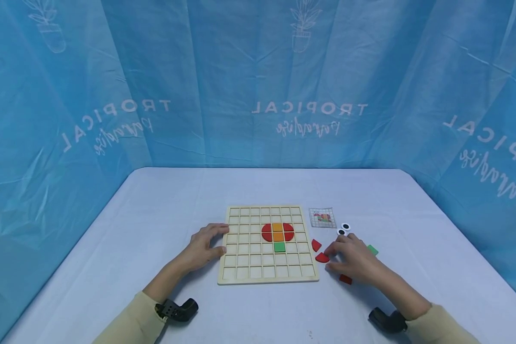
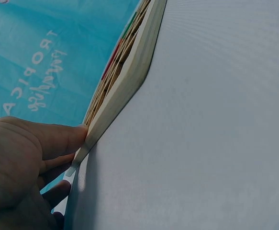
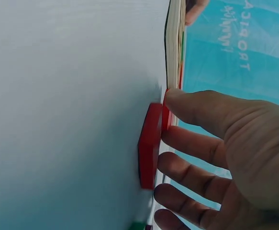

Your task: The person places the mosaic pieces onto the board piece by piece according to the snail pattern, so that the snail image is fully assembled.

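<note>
A wooden grid board (image 1: pixel 242 260) lies flat on the table. Set in it are red rounded pieces (image 1: pixel 266 232) either side of orange squares (image 1: pixel 277 232), with a green square (image 1: pixel 279 247) below. My left hand (image 1: pixel 203 247) rests thumb and fingertips against the board's left edge, fingers fairly straight. Right of the board, my right hand (image 1: pixel 354 258) has its thumb and index finger at opposite sides of a red quarter-circle piece (image 1: pixel 321 258), pinching it at table level. Another red quarter-circle (image 1: pixel 316 245) lies just beyond. Under the right palm is a red block (image 3: pixel 150 146).
A small printed pattern card (image 1: pixel 322 218) lies beyond the board's right side. Two round black-and-white eye pieces (image 1: pixel 346 226) sit near it. A loose green piece (image 1: pixel 372 249) shows behind the right hand. Blue printed curtains (image 1: pixel 223 71) surround the white table (image 1: pixel 176 200).
</note>
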`<action>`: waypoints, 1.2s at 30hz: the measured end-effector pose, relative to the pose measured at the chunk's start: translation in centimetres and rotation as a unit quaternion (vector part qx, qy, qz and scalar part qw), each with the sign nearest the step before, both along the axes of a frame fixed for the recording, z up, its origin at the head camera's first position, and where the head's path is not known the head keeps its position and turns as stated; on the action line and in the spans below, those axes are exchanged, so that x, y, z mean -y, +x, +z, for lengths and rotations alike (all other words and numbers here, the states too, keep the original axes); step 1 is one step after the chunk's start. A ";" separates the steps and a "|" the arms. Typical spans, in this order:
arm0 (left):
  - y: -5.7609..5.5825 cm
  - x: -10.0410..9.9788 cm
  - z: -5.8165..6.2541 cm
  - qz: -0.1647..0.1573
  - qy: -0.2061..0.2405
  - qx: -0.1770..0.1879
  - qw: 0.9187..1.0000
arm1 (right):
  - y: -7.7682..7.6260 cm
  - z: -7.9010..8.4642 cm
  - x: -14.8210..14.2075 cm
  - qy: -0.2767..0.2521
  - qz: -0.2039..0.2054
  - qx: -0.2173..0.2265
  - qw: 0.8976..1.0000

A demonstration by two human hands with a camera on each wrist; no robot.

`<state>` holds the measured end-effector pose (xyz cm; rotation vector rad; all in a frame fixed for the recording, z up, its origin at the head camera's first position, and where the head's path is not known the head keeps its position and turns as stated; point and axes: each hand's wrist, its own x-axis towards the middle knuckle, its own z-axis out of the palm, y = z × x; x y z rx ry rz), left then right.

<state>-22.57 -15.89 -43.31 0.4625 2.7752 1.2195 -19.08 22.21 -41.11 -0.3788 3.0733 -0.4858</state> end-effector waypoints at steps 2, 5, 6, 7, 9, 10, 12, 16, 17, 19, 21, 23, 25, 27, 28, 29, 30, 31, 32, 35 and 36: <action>0.0 0.1 0.0 -0.002 0.001 -0.001 1.000 | -0.1 0.0 0.2 -0.002 0.006 -0.004 1.000; 0.1 0.2 0.0 -0.005 0.001 -0.001 1.000 | -0.3 -0.2 0.5 0.000 0.016 -0.015 1.000; 0.1 0.2 0.0 -0.006 0.001 -0.001 1.000 | -0.3 -0.2 0.6 0.002 0.019 -0.020 1.000; 0.1 0.2 0.0 -0.006 0.002 -0.002 1.000 | -0.3 -0.3 0.6 0.004 0.022 -0.025 0.999; 0.2 0.2 -0.1 -0.007 0.002 -0.004 1.000 | -0.4 -0.3 0.8 0.009 0.030 -0.038 0.999; 0.2 0.2 -0.1 -0.007 0.002 -0.004 1.000 | -0.5 -0.4 0.9 0.010 0.033 -0.043 0.998; 0.2 0.2 0.0 -0.005 0.004 -0.004 1.000 | -0.5 -0.4 1.0 0.014 0.038 -0.050 0.998; 0.3 0.1 0.1 -0.005 0.006 -0.005 1.000 | -0.7 -0.3 1.1 0.019 0.046 -0.049 0.998; 0.3 0.1 0.1 -0.005 0.007 -0.005 1.000 | -0.7 -0.3 1.0 0.021 0.047 -0.049 0.997; 0.3 0.1 0.1 -0.007 0.008 -0.005 1.000 | -0.8 -0.2 0.7 0.028 0.044 -0.047 0.998; 0.3 0.1 0.2 -0.008 0.008 -0.003 1.000 | -0.8 -0.2 0.2 0.035 0.037 -0.046 0.998; 0.3 0.1 0.3 -0.007 0.006 -0.003 1.000 | -0.9 -0.2 -0.4 0.037 0.027 -0.044 0.998; 0.3 0.1 0.3 -0.006 0.003 -0.004 1.000 | -0.9 -0.2 -0.9 0.036 0.020 -0.041 0.998; 0.3 0.2 0.3 -0.004 0.003 -0.005 1.000 | -0.8 -0.1 -1.4 0.034 0.018 -0.040 0.998; 0.3 0.2 0.3 -0.004 0.003 -0.005 1.000 | -0.8 -0.1 -1.5 0.033 0.017 -0.040 0.999; 0.3 0.2 0.3 -0.005 0.004 -0.005 1.000 | -0.7 -0.1 -1.7 0.032 0.016 -0.040 0.999; 0.3 0.2 0.2 -0.007 0.003 -0.007 1.000 | -0.7 -0.1 -1.8 0.033 0.014 -0.041 0.999; 0.3 0.1 0.2 -0.006 0.003 -0.006 1.000 | -0.6 0.0 -2.0 0.033 0.010 -0.042 0.999; 0.3 0.1 0.2 -0.006 0.002 -0.005 1.000 | -0.5 0.1 -2.1 0.032 0.005 -0.044 0.999; 0.2 0.1 0.2 -0.005 -0.002 -0.004 1.000 | -0.3 0.3 -2.5 0.036 -0.012 -0.045 0.998; 0.2 0.1 0.2 -0.004 -0.003 -0.004 1.000 | -0.2 0.3 -2.6 0.038 -0.016 -0.045 0.998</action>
